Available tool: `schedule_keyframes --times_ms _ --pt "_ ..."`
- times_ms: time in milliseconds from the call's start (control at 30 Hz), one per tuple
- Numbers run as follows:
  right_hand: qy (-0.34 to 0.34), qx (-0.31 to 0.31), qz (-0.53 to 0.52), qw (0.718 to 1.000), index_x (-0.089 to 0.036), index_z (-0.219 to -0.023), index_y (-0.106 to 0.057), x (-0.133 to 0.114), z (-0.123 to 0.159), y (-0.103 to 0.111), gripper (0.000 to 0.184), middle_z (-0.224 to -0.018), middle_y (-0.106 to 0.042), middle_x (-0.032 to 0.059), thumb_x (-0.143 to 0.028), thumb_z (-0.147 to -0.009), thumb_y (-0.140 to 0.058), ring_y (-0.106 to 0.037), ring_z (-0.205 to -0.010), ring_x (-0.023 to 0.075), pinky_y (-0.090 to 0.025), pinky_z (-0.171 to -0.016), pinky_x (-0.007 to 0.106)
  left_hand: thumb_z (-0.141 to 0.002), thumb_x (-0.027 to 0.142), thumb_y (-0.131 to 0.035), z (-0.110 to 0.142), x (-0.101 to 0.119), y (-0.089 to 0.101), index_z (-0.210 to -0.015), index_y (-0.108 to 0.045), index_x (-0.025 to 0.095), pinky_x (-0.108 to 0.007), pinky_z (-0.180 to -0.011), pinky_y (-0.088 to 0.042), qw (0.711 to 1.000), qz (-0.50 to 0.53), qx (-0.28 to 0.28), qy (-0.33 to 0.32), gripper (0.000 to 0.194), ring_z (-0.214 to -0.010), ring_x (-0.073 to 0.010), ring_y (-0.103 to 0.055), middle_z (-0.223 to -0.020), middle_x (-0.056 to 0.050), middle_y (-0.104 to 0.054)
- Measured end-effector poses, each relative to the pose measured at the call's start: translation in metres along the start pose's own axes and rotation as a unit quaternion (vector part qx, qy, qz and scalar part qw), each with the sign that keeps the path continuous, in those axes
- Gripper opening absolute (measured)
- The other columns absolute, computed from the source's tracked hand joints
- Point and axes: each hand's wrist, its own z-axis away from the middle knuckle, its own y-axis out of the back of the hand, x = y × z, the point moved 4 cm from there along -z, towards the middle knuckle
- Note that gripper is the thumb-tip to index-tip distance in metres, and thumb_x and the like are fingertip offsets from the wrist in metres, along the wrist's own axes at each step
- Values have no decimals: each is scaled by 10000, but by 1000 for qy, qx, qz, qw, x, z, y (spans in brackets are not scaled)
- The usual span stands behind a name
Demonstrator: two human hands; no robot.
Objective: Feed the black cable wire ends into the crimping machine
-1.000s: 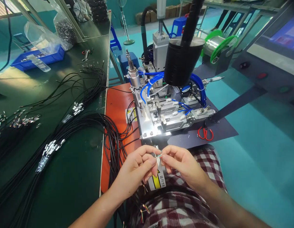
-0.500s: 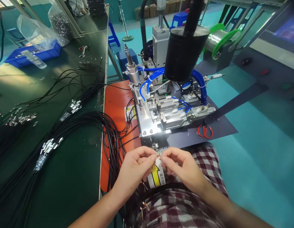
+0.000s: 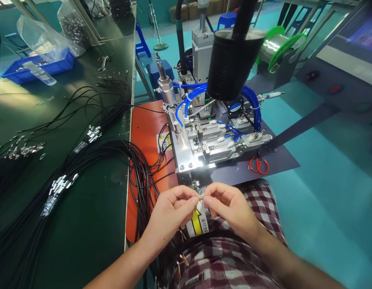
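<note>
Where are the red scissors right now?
The red-handled scissors are in the head view, right of the middle, lying on the dark plate in front of the silver machine, beyond the right hand.

Red-handled scissors (image 3: 259,165); green-rimmed spool (image 3: 275,49); maroon-and-white checked cloth (image 3: 261,202); blue tubes (image 3: 252,108); black cables (image 3: 140,172).

Both hands (image 3: 186,204) pinching thin colored wires (image 3: 200,196) above the yellow arrow label (image 3: 197,223)
</note>
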Motion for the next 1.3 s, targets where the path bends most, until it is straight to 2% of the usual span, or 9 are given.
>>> schedule_keyframes --times_ms 167,367,567,833,967,1033,1100,1200,1300 --pt "-20 -65 -33 997 -180 -741 -528 7 -1 -3 255 -532 -433 -79 -405 -824 -611 -370 -453 69 -320 -465 210 -775 340 -653 -1 -3 0 -772 -590 145 -154 -378 -216 998 44 -37 7 205 -372 -30 -271 -421 94 -380" --pt "26 -148 -33 988 -183 -801 -498 12 -8 -1 198 -615 -437 -59 -353 -893 -545 -360 -494 73 -308 -479 216 -745 306 -679 -1 -2 0 -721 -580 129 -156 -382 -179 992 48 -106 49 204 -371 -11 -276 -478 71 -430" --pt "131 -203 99 965 -175 -787 -534 -7 -13 8 127 -749 -493 -5 -246 -892 -527 -440 -662 117 -382 -618 254 -731 287 -660 1 1 -4 -719 -570 137 -149 -363 -177 996 9 -76 45 175 -356 -14 -294 -482 79 -422" --pt "21 -42 83 995 -177 -830 -594 10 -8 13 165 -693 -572 -13 -323 -882 -539 -472 -518 96 -386 -499 234 -740 305 -630 -1 -2 -7 -710 -561 136 -156 -364 -191 1000 7 8 -4 185 -370 -28 -264 -434 94 -364" --pt "86 25 191 977 -187 -791 -622 6 2 8 110 -678 -603 -3 -260 -860 -578 -526 -584 127 -406 -552 253 -762 311 -626 -3 -5 -7 -715 -566 141 -156 -359 -183 1000 2 13 -8 186 -363 -30 -249 -417 102 -340" --pt "157 61 283 944 -188 -761 -607 -3 8 5 128 -707 -616 11 -225 -872 -555 -543 -644 145 -407 -618 277 -782 291 -616 -3 -5 -6 -725 -592 141 -162 -357 -219 998 -28 33 -39 162 -363 -38 -284 -433 89 -379" --pt "199 85 336 917 -189 -747 -589 -12 11 2 145 -720 -613 19 -209 -880 -535 -543 -680 158 -396 -661 297 -805 248 -610 1 1 -5 -758 -639 143 -177 -407 -330 984 -94 74 -130 118 -439 -64 -422 -546 34 -515" --pt "128 59 247 959 -192 -732 -553 -11 7 3 164 -667 -567 -2 -246 -884 -523 -516 -608 138 -395 -592 273 -823 164 -607 10 8 -6 -835 -679 165 -202 -574 -452 934 -181 115 -286 73 -685 -114 -574 -801 -34 -628" --pt "0 -23 62 998 -188 -723 -517 -2 2 0 195 -606 -501 -42 -323 -860 -549 -439 -480 92 -355 -472 231 -827 118 -606 12 8 -7 -894 -671 183 -195 -593 -457 922 -177 102 -330 113 -713 -110 -576 -820 -24 -622"
